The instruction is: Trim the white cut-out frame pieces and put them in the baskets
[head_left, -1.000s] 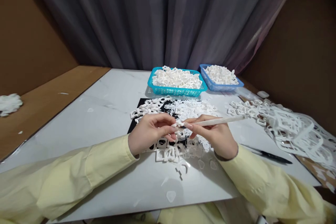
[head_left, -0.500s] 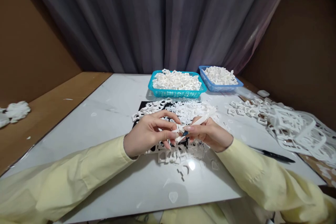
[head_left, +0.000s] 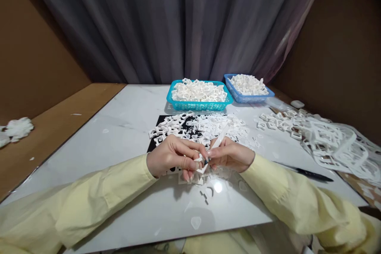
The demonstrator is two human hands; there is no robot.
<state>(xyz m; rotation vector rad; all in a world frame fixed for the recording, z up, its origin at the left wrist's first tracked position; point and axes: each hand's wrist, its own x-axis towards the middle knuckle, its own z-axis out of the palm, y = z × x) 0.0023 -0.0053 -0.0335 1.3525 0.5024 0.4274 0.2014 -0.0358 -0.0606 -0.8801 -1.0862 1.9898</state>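
My left hand (head_left: 174, 155) pinches a small white plastic piece (head_left: 202, 169) between thumb and fingers. Its full shape is partly covered by the fingertips. In my closed right hand (head_left: 232, 154) is a slim white-handled tool (head_left: 220, 137), slanting up and away, with a blue part near its lower end. That end meets the white piece where the two hands come together; the tip itself is too small to make out. Below and behind my hands, loose white pieces and thin scraps (head_left: 211, 124) lie over a black mat (head_left: 163, 121).
A teal basket (head_left: 199, 106) and a blue basket (head_left: 253, 99), both heaped with white pieces, stand at the back. On the right are a tangle of white plastic frames (head_left: 336, 147) and a black pen-like tool (head_left: 312, 174). White clumps (head_left: 19, 127) lie far left.
Both hands have come slightly lower and closer together. The white-handled tool has turned steeper, and the white piece has tilted in my left fingers.
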